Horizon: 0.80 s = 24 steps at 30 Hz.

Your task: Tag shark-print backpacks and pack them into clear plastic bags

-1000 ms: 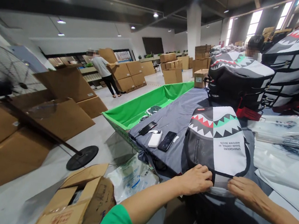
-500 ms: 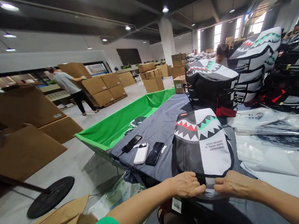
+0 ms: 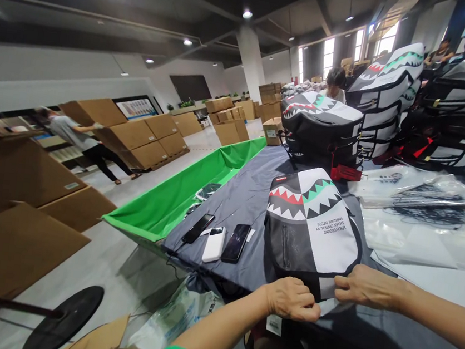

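Note:
A backpack (image 3: 299, 232) lies on the dark cloth-covered table, its front up, half black and half white with a shark-mouth print. At its near end my left hand (image 3: 292, 298) is closed, fingers pinching the lower edge. My right hand (image 3: 364, 286) pinches the same end, a little to the right. Between the two hands shows a pale, shiny strip (image 3: 329, 306); whether it is part of the backpack or plastic film I cannot tell. Below my left hand hangs a white tag (image 3: 274, 325).
Left of the backpack lie two dark phones (image 3: 236, 243) and a white power bank (image 3: 214, 244). A green-lined bin (image 3: 147, 218) adjoins the table. Stacked backpacks (image 3: 322, 123) stand behind, clear plastic bags (image 3: 414, 234) lie right. Cartons (image 3: 135, 141) and a person (image 3: 73, 133) are across the floor.
My left hand has moved slightly down and toward me, while my right hand stays at the backpack's edge. The view has shifted a little; the person by the cartons appears further left.

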Each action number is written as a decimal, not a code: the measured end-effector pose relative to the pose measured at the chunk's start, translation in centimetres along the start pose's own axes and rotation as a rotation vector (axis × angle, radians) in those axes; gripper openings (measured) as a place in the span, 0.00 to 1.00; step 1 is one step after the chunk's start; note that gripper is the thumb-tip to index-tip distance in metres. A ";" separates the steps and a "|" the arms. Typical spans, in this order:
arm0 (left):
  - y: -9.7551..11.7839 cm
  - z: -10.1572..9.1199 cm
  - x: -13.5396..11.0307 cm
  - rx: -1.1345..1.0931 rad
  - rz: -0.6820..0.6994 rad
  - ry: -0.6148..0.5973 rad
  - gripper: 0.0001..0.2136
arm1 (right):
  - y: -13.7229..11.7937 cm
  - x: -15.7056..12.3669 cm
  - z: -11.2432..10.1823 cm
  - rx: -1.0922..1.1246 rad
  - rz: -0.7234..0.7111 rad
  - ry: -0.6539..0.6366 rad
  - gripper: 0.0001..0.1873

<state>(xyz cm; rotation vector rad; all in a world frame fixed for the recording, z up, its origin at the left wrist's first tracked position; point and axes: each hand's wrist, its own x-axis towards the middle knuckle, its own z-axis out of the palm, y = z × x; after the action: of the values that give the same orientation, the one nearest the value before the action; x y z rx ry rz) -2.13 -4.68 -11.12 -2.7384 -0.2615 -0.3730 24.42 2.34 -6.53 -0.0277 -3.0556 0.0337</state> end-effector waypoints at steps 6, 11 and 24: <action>0.3 -0.5 -0.7 0.075 0.001 0.087 0.12 | -0.2 0.1 -0.2 -0.169 -0.025 -0.045 0.07; 1.2 -0.9 -0.9 0.089 0.001 0.019 0.11 | -0.6 0.2 -1.1 -0.256 -0.116 -0.039 0.12; 5.8 0.6 -3.7 0.153 -0.236 0.283 0.07 | -6.2 -5.3 7.8 -0.159 0.331 0.692 0.16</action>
<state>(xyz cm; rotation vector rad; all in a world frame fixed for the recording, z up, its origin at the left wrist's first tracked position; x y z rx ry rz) -4.17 -10.22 -14.63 -2.4716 -0.5148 -0.7632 28.92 -4.09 -14.58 -0.4518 -2.3257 -0.1618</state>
